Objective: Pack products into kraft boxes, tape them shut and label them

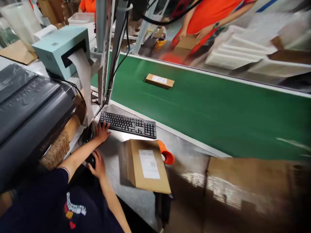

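My left hand [103, 133] has its fingers spread over the left end of a black keyboard [127, 125]. Lower down, my right hand [98, 164] is open beside a black mouse [90, 160], fingers stretched; whether it touches the mouse I cannot tell. A brown cardboard box [158, 176] with a white label sits on the metal table to the right of both hands, apart from them. Partly hidden behind the box is an orange, rounded object [167, 154].
Beyond the keyboard runs a green conveyor belt [206, 110] carrying a small labelled carton [159, 81]. A light-blue label printer [64, 48] trails a paper strip near a metal post. Grey plastic rolls [34, 110] lie left. Across the belt, a person in orange [209, 19] handles a box.
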A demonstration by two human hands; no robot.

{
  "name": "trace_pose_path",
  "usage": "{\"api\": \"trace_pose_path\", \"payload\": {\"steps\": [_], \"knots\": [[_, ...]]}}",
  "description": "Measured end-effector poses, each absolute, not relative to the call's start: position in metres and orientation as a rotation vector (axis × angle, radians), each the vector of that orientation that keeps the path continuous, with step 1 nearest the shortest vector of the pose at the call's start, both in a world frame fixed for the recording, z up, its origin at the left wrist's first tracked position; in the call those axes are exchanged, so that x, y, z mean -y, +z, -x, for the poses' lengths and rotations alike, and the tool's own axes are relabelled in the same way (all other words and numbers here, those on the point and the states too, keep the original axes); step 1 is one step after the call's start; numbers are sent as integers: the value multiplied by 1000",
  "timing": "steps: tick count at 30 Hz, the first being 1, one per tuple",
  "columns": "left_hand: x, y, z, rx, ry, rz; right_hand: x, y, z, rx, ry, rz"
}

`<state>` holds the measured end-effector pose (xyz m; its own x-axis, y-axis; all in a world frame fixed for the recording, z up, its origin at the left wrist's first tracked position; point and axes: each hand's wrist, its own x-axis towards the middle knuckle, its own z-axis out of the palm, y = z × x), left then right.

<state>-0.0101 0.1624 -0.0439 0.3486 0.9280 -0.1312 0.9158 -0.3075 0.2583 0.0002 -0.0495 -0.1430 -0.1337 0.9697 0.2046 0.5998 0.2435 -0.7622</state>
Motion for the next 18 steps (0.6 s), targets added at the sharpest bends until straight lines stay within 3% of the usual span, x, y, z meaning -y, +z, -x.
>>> {"api": "trace_pose_path", "payload": {"steps": [6, 18], "knots": [[-170, -51, 7, -1652, -31, -2274, 48, -149, 0, 1839, 721, 1422], [-197, -23, -3, -1462, -145, -2502, 46, -148, 0, 1850, 689, 1414]]}}
